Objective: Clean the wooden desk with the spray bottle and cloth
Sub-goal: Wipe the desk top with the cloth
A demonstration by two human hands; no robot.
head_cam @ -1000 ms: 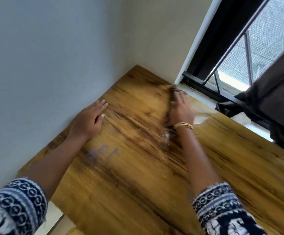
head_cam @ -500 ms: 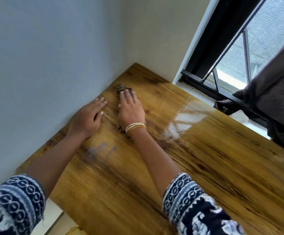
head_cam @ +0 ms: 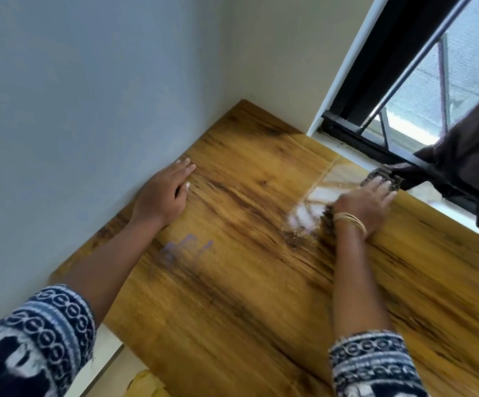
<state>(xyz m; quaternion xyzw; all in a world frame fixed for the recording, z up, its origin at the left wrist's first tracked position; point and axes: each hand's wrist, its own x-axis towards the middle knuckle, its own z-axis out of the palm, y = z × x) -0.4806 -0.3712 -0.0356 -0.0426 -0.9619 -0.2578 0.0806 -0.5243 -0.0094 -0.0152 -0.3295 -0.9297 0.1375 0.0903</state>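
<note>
Wooden desk [head_cam: 261,296] set into a room corner, its far edge along the wall and a window sill. Left arm reaches forward from a patterned sleeve [head_cam: 40,333]; the left hand [head_cam: 164,193] lies palm down near the wall edge, fingers straight and together, holding nothing. Right arm extends toward the window, bangles [head_cam: 350,222] at the wrist; the right hand [head_cam: 367,200] presses flat, fingers extended, on a dark cloth [head_cam: 381,179] at the desk's window-side edge. The cloth shows beyond the fingertips and under the wrist. A wet, glossy patch [head_cam: 310,210] lies just left of this hand. A faint purple mark [head_cam: 181,250] sits beside the left forearm.
</note>
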